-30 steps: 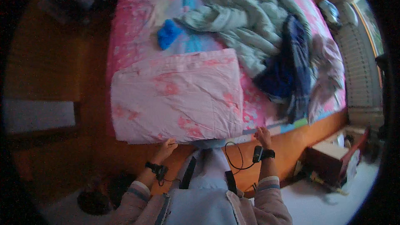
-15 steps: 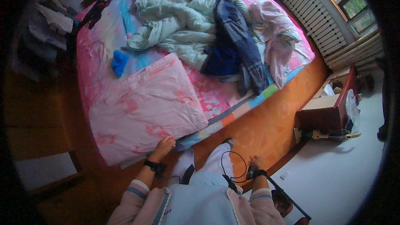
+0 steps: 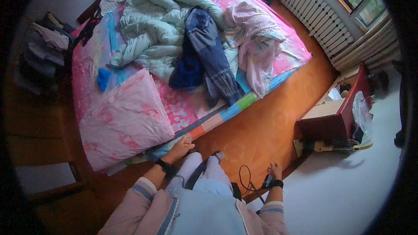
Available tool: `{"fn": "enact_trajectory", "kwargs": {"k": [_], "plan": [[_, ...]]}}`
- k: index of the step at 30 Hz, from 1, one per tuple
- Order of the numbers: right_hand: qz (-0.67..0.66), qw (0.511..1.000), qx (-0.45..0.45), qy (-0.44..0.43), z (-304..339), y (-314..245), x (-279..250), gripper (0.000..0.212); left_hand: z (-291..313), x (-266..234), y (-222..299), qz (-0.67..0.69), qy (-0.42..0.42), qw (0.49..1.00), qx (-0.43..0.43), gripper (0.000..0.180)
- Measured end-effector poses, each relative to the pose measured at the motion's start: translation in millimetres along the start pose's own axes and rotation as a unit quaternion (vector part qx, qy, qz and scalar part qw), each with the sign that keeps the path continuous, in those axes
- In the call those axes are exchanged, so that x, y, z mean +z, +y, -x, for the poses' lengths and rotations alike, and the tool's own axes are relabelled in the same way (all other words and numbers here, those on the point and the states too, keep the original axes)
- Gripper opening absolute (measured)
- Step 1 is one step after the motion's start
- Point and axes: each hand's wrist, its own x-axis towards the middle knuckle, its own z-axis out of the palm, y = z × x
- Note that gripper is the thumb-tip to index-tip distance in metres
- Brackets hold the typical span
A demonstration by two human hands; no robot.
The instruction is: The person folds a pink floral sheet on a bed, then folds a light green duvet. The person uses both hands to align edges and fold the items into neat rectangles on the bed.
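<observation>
Beside the bed's near edge, my left hand (image 3: 179, 148) hangs just off the corner of a folded pink floral sheet (image 3: 126, 122). Its fingers are loosely bent and hold nothing I can see. My right hand (image 3: 275, 170) is held out over the floor at my right side, empty, with its fingers apart. Farther up the bed lie a rumpled pale green quilt (image 3: 150, 30), a dark blue plaid piece of cloth (image 3: 207, 45) and a crumpled light pink floral cloth (image 3: 257, 30). A small bright blue cloth (image 3: 103, 78) sits beyond the folded sheet.
The bed (image 3: 178, 111) has a pink floral cover and a multicoloured layer along its near edge. An orange-brown floor (image 3: 261, 126) runs along it. To the right stands a dark red box-like piece of furniture (image 3: 322, 124); a radiator (image 3: 315, 17) is behind. Dark clothes (image 3: 41, 58) are piled at left.
My view has shifted right along the bed, so the bed and bedding sit farther left. My left hand has gone from the folded sheet's edge to just past its corner.
</observation>
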Motion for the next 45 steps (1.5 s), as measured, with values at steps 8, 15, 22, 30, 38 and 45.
{"fn": "enact_trajectory", "kwargs": {"k": [8, 15, 22, 30, 38, 45], "plan": [[0.112, 0.988, -0.083, -0.069, -25.0, -71.8, 59.9, 0.032, -133.8, -65.6, 42.4, -0.051, 0.211, 0.976, 0.014, 0.099], [0.131, 0.991, -0.038, -0.013, -24.1, -60.2, 27.2, 0.023, -293.2, -108.6, 163.6, -0.107, 0.339, 0.933, 0.061, 0.113], [0.151, 0.987, 0.039, 0.044, -1.3, -52.0, -7.6, 0.018, -371.2, -116.4, 211.7, -0.123, 0.308, 0.939, -0.092, 0.124], [0.106, 0.992, 0.059, 0.026, -17.0, -96.7, -5.2, 0.018, -404.2, -106.6, 207.6, -0.072, 0.242, 0.968, 0.008, 0.079], [0.24, 0.964, -0.046, -0.101, -120.3, -176.0, -20.0, 0.028, -291.2, -48.7, 309.6, 0.007, 0.213, 0.973, 0.083, 0.059], [0.019, 0.962, -0.088, -0.258, -191.5, -335.6, 47.5, 0.043, -119.1, 57.8, 364.4, -0.073, 0.025, 0.992, 0.098, 0.053]]}}
